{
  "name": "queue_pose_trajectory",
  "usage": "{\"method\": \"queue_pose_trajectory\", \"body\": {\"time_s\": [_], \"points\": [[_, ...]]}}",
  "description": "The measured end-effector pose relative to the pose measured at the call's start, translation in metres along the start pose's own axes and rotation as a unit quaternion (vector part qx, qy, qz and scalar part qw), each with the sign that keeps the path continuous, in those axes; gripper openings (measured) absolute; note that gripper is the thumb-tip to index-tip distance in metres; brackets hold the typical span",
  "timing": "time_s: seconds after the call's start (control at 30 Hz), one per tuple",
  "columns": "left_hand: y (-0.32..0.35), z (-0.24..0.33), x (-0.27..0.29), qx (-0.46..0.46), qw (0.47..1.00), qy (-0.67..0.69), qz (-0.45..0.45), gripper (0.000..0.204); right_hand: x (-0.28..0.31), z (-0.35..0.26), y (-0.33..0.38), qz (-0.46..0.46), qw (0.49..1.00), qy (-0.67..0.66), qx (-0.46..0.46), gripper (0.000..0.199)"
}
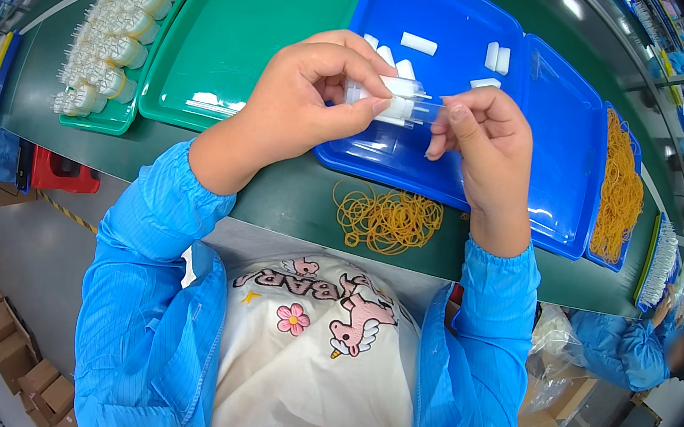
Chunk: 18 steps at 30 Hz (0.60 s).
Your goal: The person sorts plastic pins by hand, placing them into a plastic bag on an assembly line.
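Note:
My left hand [310, 94] is closed round a small bundle of clear plastic tubes and white cylindrical pieces [397, 109], above the front of a blue tray [435, 12]. To its right, the thumb and fingers of my right hand [488, 137] pinch the end of a clear plastic piece [430, 112] that reaches to the bundle. Whether that piece is a tube or a strip cannot be made out. Loose white cylinders [419, 44] lie in the tray behind my hands. A heap of yellow rubber bands [388, 219] rests on the table nearer to me.
A green tray [256, 7] stands at left; beyond it, another [101, 123] holds rows of banded white-and-clear bundles [130, 25]. A second blue tray [554, 154] and a small tray of rubber bands [618, 192] are at right. Another person's blue sleeve [620, 350] shows far right.

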<state>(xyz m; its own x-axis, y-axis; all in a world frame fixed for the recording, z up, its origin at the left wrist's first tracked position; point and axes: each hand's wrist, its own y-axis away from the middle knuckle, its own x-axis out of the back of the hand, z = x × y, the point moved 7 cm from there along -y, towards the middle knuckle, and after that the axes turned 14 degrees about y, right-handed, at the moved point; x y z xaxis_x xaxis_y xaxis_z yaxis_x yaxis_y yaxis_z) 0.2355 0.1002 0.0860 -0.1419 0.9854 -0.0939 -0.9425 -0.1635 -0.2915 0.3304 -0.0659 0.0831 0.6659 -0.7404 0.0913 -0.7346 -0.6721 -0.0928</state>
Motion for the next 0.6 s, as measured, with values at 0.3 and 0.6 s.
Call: {"method": "queue_pose_trajectory", "body": {"time_s": [0.3,0.6], "points": [[0.0002,-0.0026,0.0014,-0.006,1.000,0.028,0.006,0.008,0.0030,0.0018,-0.0003,-0.013,1.000,0.013,-0.025,0.013],[0.0002,-0.0031,0.0016,-0.016,0.999,0.035,0.008,0.009,0.0025,-0.0002,0.0001,-0.019,0.999,0.014,-0.025,0.012]]}}
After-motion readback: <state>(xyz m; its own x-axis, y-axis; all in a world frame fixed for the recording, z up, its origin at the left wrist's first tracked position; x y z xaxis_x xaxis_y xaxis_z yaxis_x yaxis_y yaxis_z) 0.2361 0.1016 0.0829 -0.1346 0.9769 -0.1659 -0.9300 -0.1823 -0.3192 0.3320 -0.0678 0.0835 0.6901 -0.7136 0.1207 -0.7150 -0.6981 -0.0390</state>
